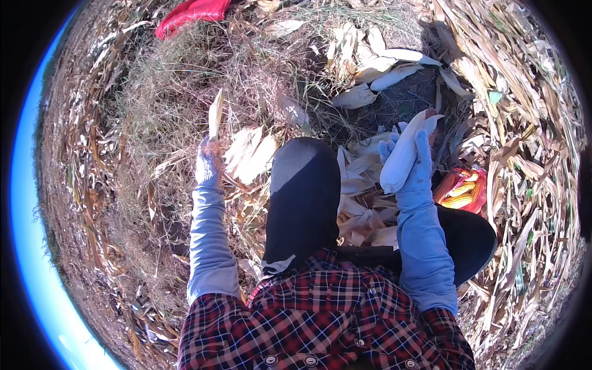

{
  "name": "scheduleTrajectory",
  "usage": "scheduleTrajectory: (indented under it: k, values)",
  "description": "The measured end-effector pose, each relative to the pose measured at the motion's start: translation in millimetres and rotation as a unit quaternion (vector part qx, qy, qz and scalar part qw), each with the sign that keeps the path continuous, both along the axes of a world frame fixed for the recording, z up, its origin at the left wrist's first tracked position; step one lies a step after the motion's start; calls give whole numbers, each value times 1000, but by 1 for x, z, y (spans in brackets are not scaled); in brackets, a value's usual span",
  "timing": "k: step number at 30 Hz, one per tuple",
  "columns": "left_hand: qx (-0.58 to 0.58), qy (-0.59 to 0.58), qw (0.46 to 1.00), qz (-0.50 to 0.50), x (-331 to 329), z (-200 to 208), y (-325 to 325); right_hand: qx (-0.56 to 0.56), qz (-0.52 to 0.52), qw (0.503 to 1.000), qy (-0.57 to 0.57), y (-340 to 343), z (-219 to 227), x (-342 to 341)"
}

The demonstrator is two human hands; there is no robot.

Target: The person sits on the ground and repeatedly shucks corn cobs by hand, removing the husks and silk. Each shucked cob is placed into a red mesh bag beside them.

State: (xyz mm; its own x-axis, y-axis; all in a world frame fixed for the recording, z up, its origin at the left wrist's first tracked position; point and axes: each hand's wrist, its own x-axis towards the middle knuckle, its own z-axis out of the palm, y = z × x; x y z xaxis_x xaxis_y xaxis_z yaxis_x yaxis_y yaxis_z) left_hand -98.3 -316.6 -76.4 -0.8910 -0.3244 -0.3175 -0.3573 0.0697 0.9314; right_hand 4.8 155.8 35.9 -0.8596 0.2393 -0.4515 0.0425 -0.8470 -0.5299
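Note:
An ear of corn (402,161) in pale dry husk lies along my gloved right hand (422,161), its tip pointing up and away. The thumb and fingers wrap around it from both sides. My gloved left hand (208,163) is off to the left of my knee, closed on a strip of dry corn husk (215,114) that sticks up from it. Its fingers are partly hidden. Loose husks (250,154) lie on the ground just right of the left hand. Below the right hand, more pale husks (357,216) are heaped between my legs.
A red mesh bag (483,196) with yellow corn cobs (459,196) sits beside my right knee. Several husked ears (394,75) lie ahead on bare soil. Dry grass (166,92) covers the left, cut stalks and leaves (524,123) the right. A red sack (194,15) lies far ahead.

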Motion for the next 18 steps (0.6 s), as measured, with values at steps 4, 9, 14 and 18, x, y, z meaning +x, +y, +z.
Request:
scheduleTrajectory:
  k: [4,9,14,18]
  values:
    - [-52,12,997,50,57,-156,-103,35,32,998,-49,-9,-3,-1]
    - [-470,54,873,-124,63,-164,-19,30,7,996,-82,-3,-17,-3]
    - [-627,-237,686,-283,8,-119,46,-21,40,999,-17,-12,-18,-9]
    - [-435,-202,846,-234,12,-131,-1,-49,67,996,26,-20,-15,-11]
